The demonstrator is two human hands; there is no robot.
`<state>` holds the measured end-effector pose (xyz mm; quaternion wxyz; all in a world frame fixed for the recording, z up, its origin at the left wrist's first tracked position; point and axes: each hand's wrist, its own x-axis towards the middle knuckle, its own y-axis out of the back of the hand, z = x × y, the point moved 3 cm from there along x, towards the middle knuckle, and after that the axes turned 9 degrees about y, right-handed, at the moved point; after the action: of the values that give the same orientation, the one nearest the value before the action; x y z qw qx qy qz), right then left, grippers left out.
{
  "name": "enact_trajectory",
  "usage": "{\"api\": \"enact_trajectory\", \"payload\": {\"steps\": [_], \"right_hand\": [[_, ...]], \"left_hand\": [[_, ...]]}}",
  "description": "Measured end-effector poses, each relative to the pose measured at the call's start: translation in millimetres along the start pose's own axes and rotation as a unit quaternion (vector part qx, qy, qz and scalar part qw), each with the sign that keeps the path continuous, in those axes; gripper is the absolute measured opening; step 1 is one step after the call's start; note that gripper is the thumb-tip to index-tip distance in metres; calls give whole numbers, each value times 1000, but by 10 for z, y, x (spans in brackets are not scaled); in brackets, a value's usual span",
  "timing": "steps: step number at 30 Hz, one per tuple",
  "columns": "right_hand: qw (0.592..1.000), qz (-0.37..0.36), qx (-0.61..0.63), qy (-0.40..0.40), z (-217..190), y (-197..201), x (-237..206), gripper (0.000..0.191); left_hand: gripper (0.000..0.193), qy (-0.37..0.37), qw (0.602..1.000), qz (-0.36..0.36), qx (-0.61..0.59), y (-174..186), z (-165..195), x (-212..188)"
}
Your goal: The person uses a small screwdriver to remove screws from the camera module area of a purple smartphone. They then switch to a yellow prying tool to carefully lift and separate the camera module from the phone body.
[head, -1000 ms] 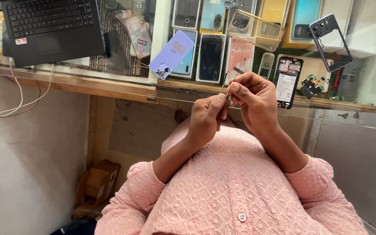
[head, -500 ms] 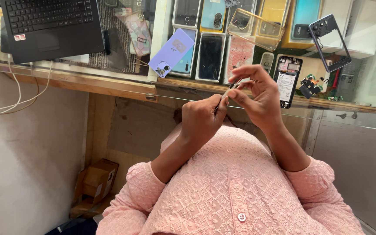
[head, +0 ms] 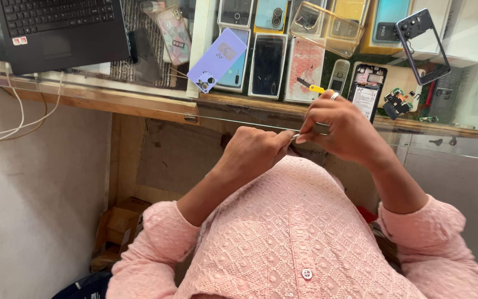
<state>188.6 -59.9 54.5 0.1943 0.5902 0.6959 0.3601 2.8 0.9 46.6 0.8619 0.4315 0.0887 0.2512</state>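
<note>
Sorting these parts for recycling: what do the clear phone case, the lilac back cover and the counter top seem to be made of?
Clear phone case: soft-looking see-through plastic, yellowish. Lilac back cover: matte plastic, probably. Counter top: apparently clear glass, with a reflective edge.

Matt black plastic laptop (head: 62, 30), glossy lilac phone back (head: 217, 60), clear glass counter top (head: 139, 91), textured pink cloth sleeve (head: 156, 243)
</note>
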Motion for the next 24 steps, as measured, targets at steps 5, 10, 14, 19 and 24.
{"api": "enact_trajectory", "payload": {"steps": [5,10,14,19,24], "right_hand": [[993,-100,-55,33,-179,-230,-139,19],[976,-177,-92,81,-192,-367,-218,8],[963,-196,-120,143,-168,-435,-227,14],[949,-192,-135,211,-121,-441,-267,24],[951,-164,-135,227,20,-408,-278,22]], "left_hand": [[22,-41,994,-89,51,-72,-48,-97],[24,-40,980,-179,73,-173,-73,-114],[19,-68,979,-169,93,-153,-80,-115],[25,-39,984,-161,61,-146,-77,-131],[23,-26,996,-80,-9,-99,-74,-166]]}}
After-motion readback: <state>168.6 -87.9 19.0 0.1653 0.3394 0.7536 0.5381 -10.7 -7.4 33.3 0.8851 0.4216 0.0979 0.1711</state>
